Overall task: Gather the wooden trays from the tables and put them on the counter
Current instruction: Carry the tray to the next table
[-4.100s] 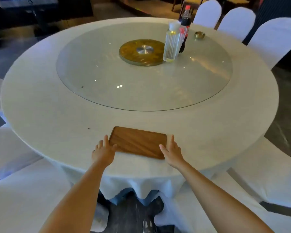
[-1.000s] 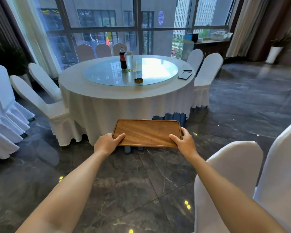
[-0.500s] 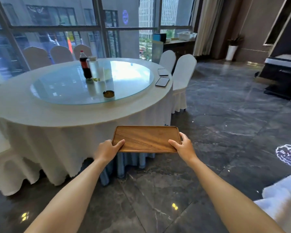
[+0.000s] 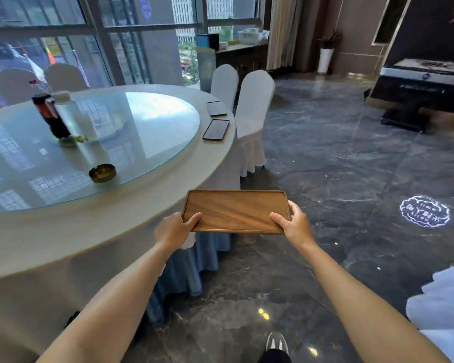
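I hold a flat rectangular wooden tray point(image 4: 236, 210) level in the air in front of me, above the dark marble floor. My left hand point(image 4: 174, 229) grips its near left corner and my right hand point(image 4: 295, 224) grips its near right corner. Two more trays lie on the far right rim of the round table point(image 4: 95, 231): a nearer tray point(image 4: 216, 129) and a farther tray point(image 4: 216, 108), both dark with glare. A dark wooden counter point(image 4: 240, 57) stands by the window at the back.
On the table's glass turntable stand a cola bottle point(image 4: 50, 113), a clear bottle point(image 4: 74, 116) and a brass ashtray point(image 4: 102, 173). Two white-covered chairs point(image 4: 252, 111) stand beside the table. A white cover point(image 4: 443, 305) is at right. A projected floor logo point(image 4: 424, 211) glows.
I picked the tray up from the first table, turned and walked. The second round table has come closer on my left and the view has swung right, with the tray still held level.
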Action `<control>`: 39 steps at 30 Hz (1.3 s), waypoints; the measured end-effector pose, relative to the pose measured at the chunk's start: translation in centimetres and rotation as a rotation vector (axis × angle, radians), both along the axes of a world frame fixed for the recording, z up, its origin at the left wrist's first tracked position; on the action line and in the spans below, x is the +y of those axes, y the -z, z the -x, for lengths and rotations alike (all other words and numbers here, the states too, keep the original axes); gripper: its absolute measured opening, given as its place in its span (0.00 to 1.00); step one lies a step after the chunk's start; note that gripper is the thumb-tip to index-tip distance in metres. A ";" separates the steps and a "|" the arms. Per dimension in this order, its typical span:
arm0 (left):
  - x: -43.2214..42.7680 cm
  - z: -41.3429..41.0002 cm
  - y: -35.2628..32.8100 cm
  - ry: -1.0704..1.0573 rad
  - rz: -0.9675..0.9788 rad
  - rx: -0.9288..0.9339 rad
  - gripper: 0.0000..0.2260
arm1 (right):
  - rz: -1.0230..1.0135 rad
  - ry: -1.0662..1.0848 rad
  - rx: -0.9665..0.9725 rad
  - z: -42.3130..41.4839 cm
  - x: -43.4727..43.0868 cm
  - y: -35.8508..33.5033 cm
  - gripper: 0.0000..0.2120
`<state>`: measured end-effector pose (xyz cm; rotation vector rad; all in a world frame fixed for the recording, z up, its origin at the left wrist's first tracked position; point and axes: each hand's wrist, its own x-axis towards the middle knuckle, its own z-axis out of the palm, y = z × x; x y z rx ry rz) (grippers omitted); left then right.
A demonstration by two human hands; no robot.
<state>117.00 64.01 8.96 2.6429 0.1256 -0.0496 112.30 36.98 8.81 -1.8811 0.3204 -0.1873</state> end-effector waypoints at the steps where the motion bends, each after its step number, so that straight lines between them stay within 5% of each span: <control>1: -1.0 -2.1 0.3 -0.001 0.005 -0.002 0.26 | 0.007 -0.003 -0.002 -2.1 -1.0 0.1 0.29; 15: -14.2 -29.0 0.1 -0.107 0.136 0.053 0.24 | 0.027 -0.083 -0.006 -31.6 -14.5 -2.1 0.29; 31: -12.5 -62.2 4.5 -0.317 0.218 0.063 0.23 | 0.142 -0.329 0.103 -70.3 -12.3 -0.4 0.33; 39: -9.4 -69.1 4.6 -0.518 0.274 0.092 0.24 | 0.144 -0.555 0.145 -84.0 -8.3 0.3 0.30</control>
